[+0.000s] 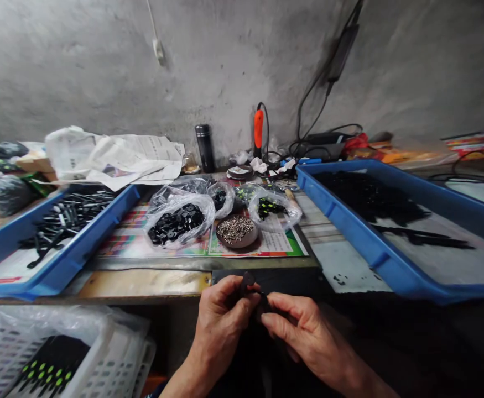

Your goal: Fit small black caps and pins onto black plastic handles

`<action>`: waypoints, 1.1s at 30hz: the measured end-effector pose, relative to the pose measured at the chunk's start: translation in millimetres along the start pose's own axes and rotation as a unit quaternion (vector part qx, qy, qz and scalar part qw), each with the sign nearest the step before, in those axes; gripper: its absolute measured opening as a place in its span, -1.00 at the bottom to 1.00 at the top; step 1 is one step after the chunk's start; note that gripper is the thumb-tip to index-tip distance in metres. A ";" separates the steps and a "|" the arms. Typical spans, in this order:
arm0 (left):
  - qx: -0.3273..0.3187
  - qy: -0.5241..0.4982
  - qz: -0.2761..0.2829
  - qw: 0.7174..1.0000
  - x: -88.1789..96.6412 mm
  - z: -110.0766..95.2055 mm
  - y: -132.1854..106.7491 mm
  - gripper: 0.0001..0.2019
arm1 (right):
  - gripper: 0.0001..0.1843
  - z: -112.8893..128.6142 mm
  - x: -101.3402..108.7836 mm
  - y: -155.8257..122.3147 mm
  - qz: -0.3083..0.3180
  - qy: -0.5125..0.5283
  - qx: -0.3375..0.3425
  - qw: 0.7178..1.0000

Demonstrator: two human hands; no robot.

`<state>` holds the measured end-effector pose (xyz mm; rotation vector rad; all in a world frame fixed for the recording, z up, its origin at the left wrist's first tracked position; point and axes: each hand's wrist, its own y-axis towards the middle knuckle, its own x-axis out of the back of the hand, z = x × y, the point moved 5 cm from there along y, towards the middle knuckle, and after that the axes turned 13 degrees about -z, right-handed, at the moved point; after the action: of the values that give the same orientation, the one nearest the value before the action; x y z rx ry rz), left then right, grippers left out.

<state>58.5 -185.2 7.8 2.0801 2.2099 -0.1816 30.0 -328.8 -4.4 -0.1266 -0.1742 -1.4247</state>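
There are two hands, one left hand (224, 326) and one right hand (303, 331). It is hard to tell if they hold one dark piece (248, 280) or two. There are two blue trays (362, 241), one white basket (111, 334) and one round dish (248, 241). The small metal bits (234, 227) in it (way too many to count) make a pile. I see at least three open bags (293, 213), one black bottle (204, 150) and one orange handle (258, 131).

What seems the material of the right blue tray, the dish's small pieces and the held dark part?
Blue tray: probably plastic, satin, with moulded-looking ribs.
Small pieces: likely metal, shiny, with silvery glints.
Dark part: maybe matt plastic; no clear shine, but blurred.
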 end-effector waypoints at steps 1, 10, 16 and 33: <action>-0.009 0.004 0.000 1.000 0.6 0.4 0.1 -0.93 | -0.66 -1.5 0.2 -0.2 0.001 0.000 -0.004 1.000; 0.089 -0.071 0.026 0.993 -4.5 2.7 1.0 -0.83 | -0.64 -1.9 -0.9 -0.5 0.000 0.004 -0.012 1.000; 0.054 -0.057 0.008 0.997 -3.5 1.1 -2.6 -0.84 | -0.63 -3.8 -1.0 -0.8 -0.003 -0.005 -0.008 1.000; -0.007 -0.021 0.010 1.000 -2.2 -0.6 -1.1 -0.96 | -0.67 -6.9 -6.7 -1.0 -0.002 0.017 -0.009 1.000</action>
<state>57.6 -187.4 8.8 2.0704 2.1595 -0.2062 28.3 -323.7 -12.5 -0.1171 -0.1341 -1.4322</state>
